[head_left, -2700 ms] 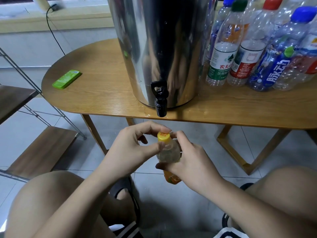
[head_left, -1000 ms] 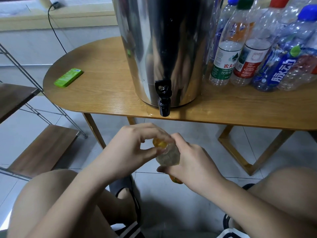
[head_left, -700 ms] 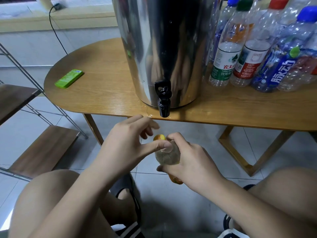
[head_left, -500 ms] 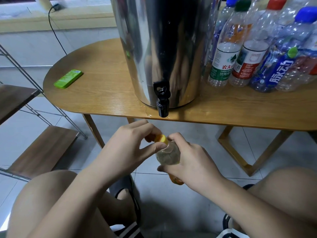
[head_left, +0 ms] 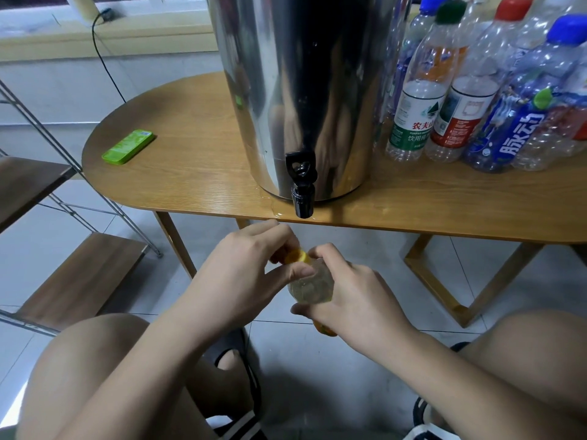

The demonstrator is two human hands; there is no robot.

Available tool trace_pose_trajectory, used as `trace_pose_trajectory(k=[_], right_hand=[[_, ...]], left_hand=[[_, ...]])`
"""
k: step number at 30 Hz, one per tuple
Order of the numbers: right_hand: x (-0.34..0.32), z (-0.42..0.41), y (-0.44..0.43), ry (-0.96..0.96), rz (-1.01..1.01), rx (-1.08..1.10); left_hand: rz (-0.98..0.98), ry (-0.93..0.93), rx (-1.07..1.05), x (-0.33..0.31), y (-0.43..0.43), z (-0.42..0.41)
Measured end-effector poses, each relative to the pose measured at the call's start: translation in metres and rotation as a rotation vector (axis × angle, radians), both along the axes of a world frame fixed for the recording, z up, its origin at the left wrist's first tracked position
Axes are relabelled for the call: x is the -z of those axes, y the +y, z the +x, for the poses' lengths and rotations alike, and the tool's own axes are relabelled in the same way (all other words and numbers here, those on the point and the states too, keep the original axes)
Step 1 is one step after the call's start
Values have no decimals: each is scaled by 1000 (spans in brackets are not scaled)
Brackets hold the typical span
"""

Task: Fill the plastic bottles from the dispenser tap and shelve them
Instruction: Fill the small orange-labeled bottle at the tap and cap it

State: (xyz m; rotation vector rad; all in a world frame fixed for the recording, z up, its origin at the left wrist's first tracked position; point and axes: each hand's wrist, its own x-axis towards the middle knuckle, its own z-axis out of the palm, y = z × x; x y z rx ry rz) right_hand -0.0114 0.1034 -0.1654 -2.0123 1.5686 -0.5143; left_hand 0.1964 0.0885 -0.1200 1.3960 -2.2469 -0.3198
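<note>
Head view: your right hand (head_left: 352, 296) is wrapped round the body of the small plastic bottle (head_left: 313, 287), fingers curled firmly on it, so the bottle cannot spin while the other hand works the top. Your left hand (head_left: 241, 271) pinches the yellow cap (head_left: 297, 257) between thumb and fingers at the neck; whether the cap is going on or coming off cannot be told from here. You hold the bottle in the air between your knees, below the edge of the table (head_left: 190, 173) and a little toward you from the black tap (head_left: 301, 185) of the steel dispenser (head_left: 301, 74), not under the spout. The bottle is tilted, its neck leaning toward your left hand, which I judge gives that hand an easy twist. Its clear wall shows a pale, glinting fill near the shoulder, so it looks full or nearly so, and an orange label peeps out under your right palm. A small puddle (head_left: 263, 204) lies on the table by the tap. The other bottles (head_left: 476, 90) stand crowded to the right of the dispenser, and the wooden shelf (head_left: 82, 277) is at your left
</note>
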Motion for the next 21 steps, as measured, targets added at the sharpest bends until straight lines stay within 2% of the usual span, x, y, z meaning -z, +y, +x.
trace_pose_trajectory(k=[5,13,21], right_hand=[[1,-3,-1,18,-1,-2],[0,2,-1,12,2,-10],[1,0,-4,-38,24,22]], left_hand=[[88,36,107,-5,0,4],[-14,70,-97,4,2,-3],[101,89,100,-10,2,3]])
